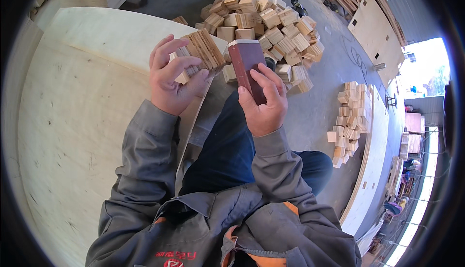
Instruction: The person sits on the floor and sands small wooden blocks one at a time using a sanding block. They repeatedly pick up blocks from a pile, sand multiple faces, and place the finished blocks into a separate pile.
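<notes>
Plywood block (206, 49), maroon block (245, 63) in hands (170, 85) (267, 107)

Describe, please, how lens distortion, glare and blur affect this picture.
Head view throughout: the fisheye bows the pale panel's edges; glare washes out the bright opening at right; the left hand and right hand look reasonably sharp.

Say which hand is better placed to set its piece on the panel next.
Probably the left hand: it shows over the pale panel, holding the layered wooden block; the right hand, holding the reddish-brown block, is beyond the panel.
</notes>
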The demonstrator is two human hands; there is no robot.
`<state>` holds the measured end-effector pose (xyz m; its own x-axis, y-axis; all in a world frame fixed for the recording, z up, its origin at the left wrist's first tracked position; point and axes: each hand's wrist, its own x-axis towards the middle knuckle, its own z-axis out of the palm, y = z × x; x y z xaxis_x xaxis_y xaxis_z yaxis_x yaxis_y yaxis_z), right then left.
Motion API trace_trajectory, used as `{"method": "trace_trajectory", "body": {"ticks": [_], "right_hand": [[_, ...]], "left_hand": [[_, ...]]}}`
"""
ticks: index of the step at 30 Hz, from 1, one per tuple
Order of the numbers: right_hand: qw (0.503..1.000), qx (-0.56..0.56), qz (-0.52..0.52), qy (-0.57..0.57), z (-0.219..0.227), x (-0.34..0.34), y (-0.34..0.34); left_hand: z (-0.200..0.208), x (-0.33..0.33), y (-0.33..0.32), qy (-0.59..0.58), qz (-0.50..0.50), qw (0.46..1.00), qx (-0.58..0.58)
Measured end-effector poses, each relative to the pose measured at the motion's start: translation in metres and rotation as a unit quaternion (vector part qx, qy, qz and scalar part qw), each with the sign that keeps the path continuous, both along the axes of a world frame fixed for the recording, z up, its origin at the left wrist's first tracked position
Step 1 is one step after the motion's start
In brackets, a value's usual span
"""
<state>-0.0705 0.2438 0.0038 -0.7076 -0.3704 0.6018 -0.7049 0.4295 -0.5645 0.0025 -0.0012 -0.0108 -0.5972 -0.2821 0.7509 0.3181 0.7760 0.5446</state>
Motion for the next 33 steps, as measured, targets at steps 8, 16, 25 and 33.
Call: {"method": "trace_trajectory", "body": {"ticks": [8,16,25,33], "right_hand": [[1.0,-0.006,-0.001,-0.014,0.001,-0.002,0.005],[1.0,0.004,-0.009,-0.022,0.001,0.001,0.009],[0.999,-0.016,-0.001,-0.048,-0.005,0.0,0.012],[0.997,-0.032,-0.005,-0.076,-0.01,-0.002,0.016]], "left_hand": [[0.011,0.004,0.002,-0.002,-0.038,0.999,0.019],[0.01,-0.001,0.005,0.008,-0.029,1.0,0.007],[-0.009,0.0,-0.003,0.036,-0.008,0.98,0.194],[-0.009,0.003,-0.012,0.077,0.08,0.968,0.223]]}}
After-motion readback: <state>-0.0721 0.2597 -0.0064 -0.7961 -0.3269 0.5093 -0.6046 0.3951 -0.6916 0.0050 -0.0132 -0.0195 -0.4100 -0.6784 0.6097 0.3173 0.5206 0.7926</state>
